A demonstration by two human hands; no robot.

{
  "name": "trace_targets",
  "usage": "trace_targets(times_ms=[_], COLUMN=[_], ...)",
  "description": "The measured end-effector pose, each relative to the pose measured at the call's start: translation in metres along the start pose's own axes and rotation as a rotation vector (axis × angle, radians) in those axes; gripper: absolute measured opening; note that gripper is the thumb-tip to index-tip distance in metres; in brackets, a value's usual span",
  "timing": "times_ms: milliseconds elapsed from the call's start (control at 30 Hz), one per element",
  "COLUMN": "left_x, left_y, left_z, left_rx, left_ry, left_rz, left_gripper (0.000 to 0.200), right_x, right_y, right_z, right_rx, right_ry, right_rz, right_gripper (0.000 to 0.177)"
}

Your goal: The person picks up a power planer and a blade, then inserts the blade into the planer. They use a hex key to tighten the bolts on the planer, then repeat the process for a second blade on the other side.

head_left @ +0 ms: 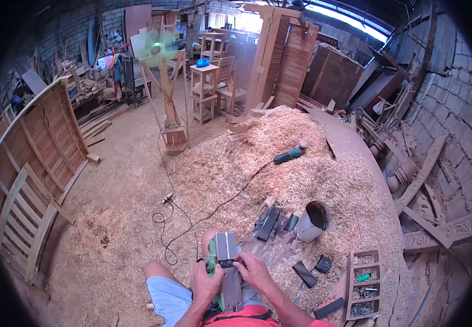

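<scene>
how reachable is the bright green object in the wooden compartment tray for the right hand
Likely yes, once the right hand leaves the green and grey tool; the bright green object lies uncovered in its tray.

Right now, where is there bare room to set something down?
Shavings-strewn floor looks open between the slatted wooden frame and the looped black cable. It is crowded between the grey bucket and the compartmented wooden tray, where black pieces lie.

We have a floor [116, 180] strewn with wood shavings [296, 128], mounded beneath a green-bodied power tool [289, 156]. Across it we see a looping black cord [230, 200], an open container [308, 230] beside dark blocks [268, 222], and a compartmented wooden tray [350, 283].
</scene>
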State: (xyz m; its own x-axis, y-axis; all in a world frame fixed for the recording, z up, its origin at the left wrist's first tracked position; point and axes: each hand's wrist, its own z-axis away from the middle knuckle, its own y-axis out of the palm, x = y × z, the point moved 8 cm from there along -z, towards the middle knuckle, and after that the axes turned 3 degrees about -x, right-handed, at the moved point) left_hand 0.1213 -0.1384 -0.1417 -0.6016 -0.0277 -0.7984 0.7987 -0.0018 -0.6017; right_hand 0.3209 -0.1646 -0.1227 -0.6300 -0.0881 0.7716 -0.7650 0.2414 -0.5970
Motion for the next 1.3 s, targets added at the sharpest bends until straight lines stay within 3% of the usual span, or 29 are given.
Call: trace_targets(times_ms=[233,433,633,733,1133,1233,1300], left_x=[0.005,0.001,-0.001,-0.002,-0.001,0.006,0.006], left_y=[0.004,0.002,0.0,0.003,0.003,0.005,0.006], left_z=[0.002,0.001,0.001,-0.004,-0.003,-0.004,-0.005], left_rx=[-0.026,-0.028,0.0,0.012,-0.011,-0.016,-0.015], left_ry=[0.055,0.056,0.024,0.011,0.042,0.036,0.043], left_rz=[-0.016,-0.026,-0.047,-0.034,-0.015,-0.026,-0.008], left_gripper=[0.042,0.042,0.043,0.044,0.043,0.042,0.041], right_x=[0.002,-0.015,0.001,-0.016,-0.015,0.001,-0.013], right_y=[-0.001,0.003,-0.002,0.001,0.002,-0.001,0.005], right_z=[-0.001,0.0,0.001,0.0,0.004,0.006,0.004], right_rx=[0.004,0.057,-0.059,-0.013,-0.017,-0.046,-0.017], right_ry=[-0.032,0.136,-0.059,0.128,0.212,0.117,0.203], right_rz=[0.036,-0.05,0.002,-0.088,-0.137,-0.126,-0.159], right_gripper=[0.018,0.018,0.021,0.021,0.018,0.019,0.019])
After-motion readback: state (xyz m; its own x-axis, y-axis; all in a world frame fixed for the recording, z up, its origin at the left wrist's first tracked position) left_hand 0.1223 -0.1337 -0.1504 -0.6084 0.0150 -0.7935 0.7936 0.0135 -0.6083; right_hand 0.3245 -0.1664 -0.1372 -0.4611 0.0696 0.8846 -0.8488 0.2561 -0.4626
